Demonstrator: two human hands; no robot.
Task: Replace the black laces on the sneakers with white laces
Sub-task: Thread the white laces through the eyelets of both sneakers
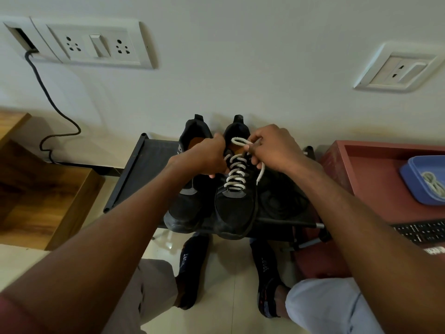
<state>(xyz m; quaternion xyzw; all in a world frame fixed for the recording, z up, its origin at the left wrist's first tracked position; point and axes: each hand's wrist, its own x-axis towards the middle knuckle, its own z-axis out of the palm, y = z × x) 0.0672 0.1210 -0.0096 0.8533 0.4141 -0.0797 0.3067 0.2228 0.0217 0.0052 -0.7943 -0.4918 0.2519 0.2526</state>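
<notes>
A low black rack (149, 165) with a dark fabric top stands on the pale tiled floor (231, 280), its far edge against the wall. Two black sneakers (231, 208) sit side by side on it, toes toward the near edge (the right one laced in white). To the right a red bench (375, 179) carries a blue tray (414, 184) holding white laces (432, 183), with a black keyboard (421, 231) nearer.

Bare forearms, with a maroon short sleeve (14, 314) edge just behind the left hand's (207, 156) arm. Light grey trousers (332, 307). Black socks (192, 266) with "SPORT" lettering, well below both hands.
</notes>
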